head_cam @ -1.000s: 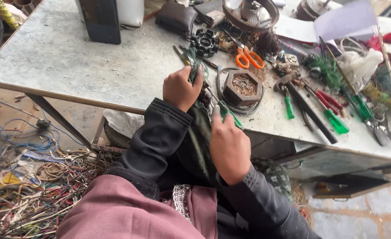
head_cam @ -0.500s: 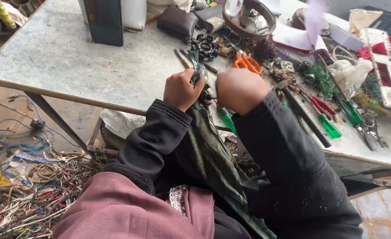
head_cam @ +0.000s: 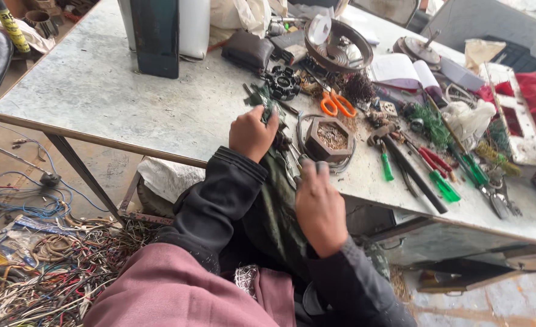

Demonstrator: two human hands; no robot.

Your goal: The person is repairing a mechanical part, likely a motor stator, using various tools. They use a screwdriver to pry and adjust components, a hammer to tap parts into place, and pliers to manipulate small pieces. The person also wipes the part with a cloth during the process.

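Observation:
My left hand (head_cam: pixel 253 133) rests on the grey table's (head_cam: pixel 128 103) front edge, clenched around a small green part (head_cam: pixel 266 102) that sticks out above the knuckles. My right hand (head_cam: pixel 319 206) hovers just off the front edge with its back to the camera. Its fingertips point at a hexagonal dish (head_cam: pixel 331 136) of brown bits. Whether those fingers grip anything is hidden. A few thin metal pieces (head_cam: pixel 292 158) lie between the two hands. Dark sleeves cover both of my arms.
Orange scissors (head_cam: pixel 337 104), a black toothed ring (head_cam: pixel 283 82), a hammer (head_cam: pixel 401 158), green-handled screwdrivers (head_cam: pixel 446 188) and red-handled pliers (head_cam: pixel 431 160) crowd the table's right half. A dark box (head_cam: pixel 156 36) stands at the back left. Tangled wires (head_cam: pixel 31 272) cover the floor on the left.
My right hand rose over the dish half a second ago and has dropped back to the table's front edge. My left hand has kept its grip in place.

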